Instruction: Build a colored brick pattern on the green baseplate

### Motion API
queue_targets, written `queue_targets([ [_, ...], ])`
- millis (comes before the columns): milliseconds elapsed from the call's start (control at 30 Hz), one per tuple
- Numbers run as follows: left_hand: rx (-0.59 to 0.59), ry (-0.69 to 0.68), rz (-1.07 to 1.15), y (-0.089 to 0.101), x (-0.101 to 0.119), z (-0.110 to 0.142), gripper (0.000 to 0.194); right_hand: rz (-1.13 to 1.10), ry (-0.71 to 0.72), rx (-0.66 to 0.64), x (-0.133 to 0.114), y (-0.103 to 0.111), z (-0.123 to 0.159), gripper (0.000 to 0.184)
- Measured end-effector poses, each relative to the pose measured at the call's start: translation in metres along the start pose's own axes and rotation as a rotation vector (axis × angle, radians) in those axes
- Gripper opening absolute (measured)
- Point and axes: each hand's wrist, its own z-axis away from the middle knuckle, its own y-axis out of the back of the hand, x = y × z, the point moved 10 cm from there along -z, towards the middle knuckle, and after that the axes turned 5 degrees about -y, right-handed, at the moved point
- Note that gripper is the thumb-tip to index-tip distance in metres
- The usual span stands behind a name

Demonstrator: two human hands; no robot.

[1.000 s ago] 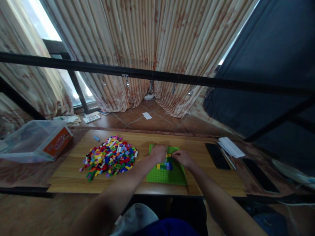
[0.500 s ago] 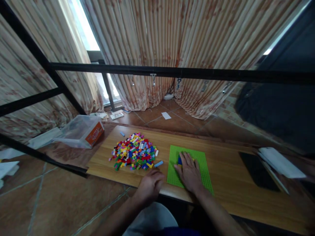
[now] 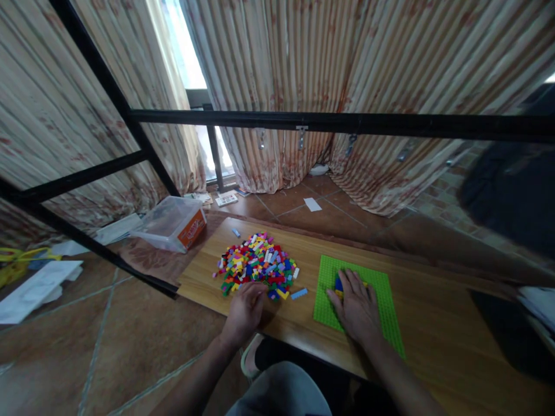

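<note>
Striped curtains [image 3: 277, 63] with a reddish flower pattern hang well beyond both grips, and a black rail [image 3: 277, 119] crosses in front of them. Nearer, a wooden counter [image 3: 437, 323] runs beneath the work.

At the left grip [image 3: 246, 309], the fingers are curled together by the near edge of a heap of mixed toy bricks [image 3: 260, 263]; whether a brick is pinched inside, I cannot tell. Just to the right of that grip, a loose light-blue brick [image 3: 299, 293] lies between it and the green studded board [image 3: 325, 289].

On that board, the right grip [image 3: 358, 306] is spread flat, palm down and fingers straight, over a small cluster of blue and yellow bricks [image 3: 339, 284], most of it hidden underneath. Well to the right of this grip lies a dark flat slab [image 3: 507, 329]. Beyond the left grip, further left, stands a clear plastic box [image 3: 158, 225] with an orange label [image 3: 191, 228].
</note>
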Motion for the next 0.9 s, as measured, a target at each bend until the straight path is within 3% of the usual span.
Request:
queue_targets([
  [167,0.105,0.017,-0.229,0.03,-0.019,-0.005,0.021,-0.112,-0.001,0.09,0.009,0.009,0.004,0.055],
  [267,0.089,0.038,-0.341,0.038,-0.034,-0.008,0.023,-0.134,-0.018,0.112,0.013,0.012,0.005,0.052],
  [567,-0.064,-0.018,-0.44,0.025,-0.046,-0.012,0.025,-0.156,-0.024,0.119,0.012,0.015,0.004,0.049],
  [767,-0.01,-0.093,-0.455,0.023,-0.04,-0.018,0.027,-0.257,-0.064,0.127,0.013,0.019,0.003,0.046],
  [900,0.014,-0.118,-0.446,0.02,-0.037,-0.02,0.026,-0.458,-0.138,0.217,0.028,0.032,0.005,0.043],
])
